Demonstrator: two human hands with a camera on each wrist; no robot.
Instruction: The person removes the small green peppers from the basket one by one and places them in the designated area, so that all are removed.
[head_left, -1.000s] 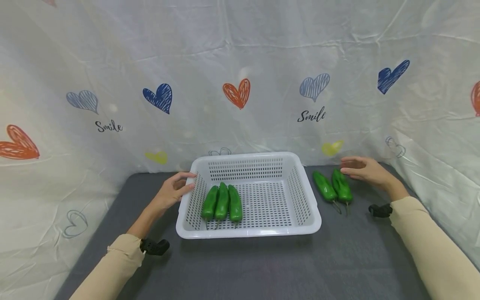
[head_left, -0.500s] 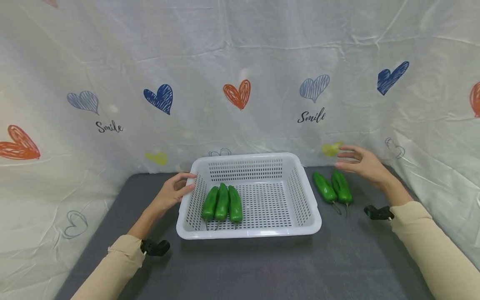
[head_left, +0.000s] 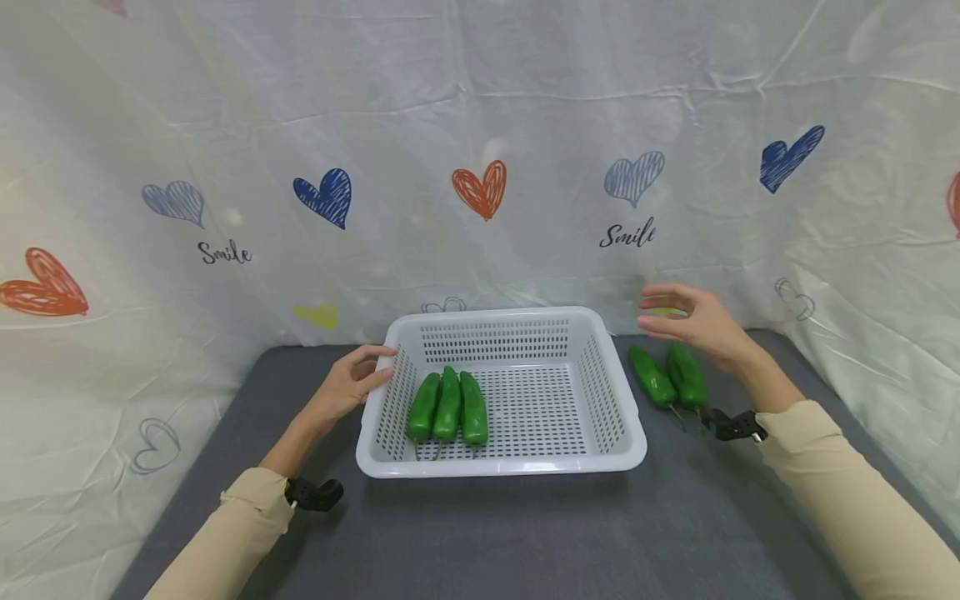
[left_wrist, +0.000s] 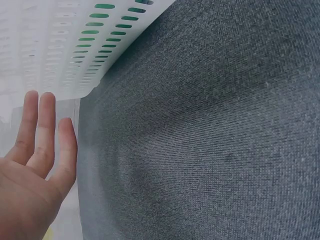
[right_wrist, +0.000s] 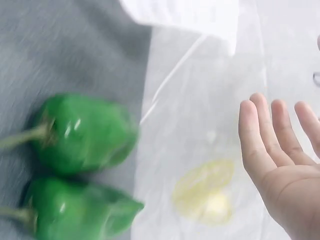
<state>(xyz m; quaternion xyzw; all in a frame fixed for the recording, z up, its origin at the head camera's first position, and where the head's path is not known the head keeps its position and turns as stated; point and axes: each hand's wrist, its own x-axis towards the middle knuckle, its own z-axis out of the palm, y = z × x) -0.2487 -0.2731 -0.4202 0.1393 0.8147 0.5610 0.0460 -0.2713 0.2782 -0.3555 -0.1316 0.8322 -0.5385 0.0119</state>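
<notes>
With fingers (left_wrist: 47, 125) apart on the left hand (head_left: 348, 382), touching the rim of the white basket (head_left: 502, 468). Holding up the right hand (head_left: 693, 319), fingers apart too, near two green peppers (head_left: 652, 379) on the gray tabletop (head_left: 510, 542). With three more green peppers (head_left: 447, 406) inside the basket.

Soft light; right-wrist view washed pale, peppers (right_wrist: 90, 132) blurred, with small glints.

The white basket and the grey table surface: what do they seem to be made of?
White basket: probably glossy moulded plastic; it shines and has regular slots. Grey table surface: likely matt woven cloth; the left wrist view shows fine threadlike lines.
</notes>
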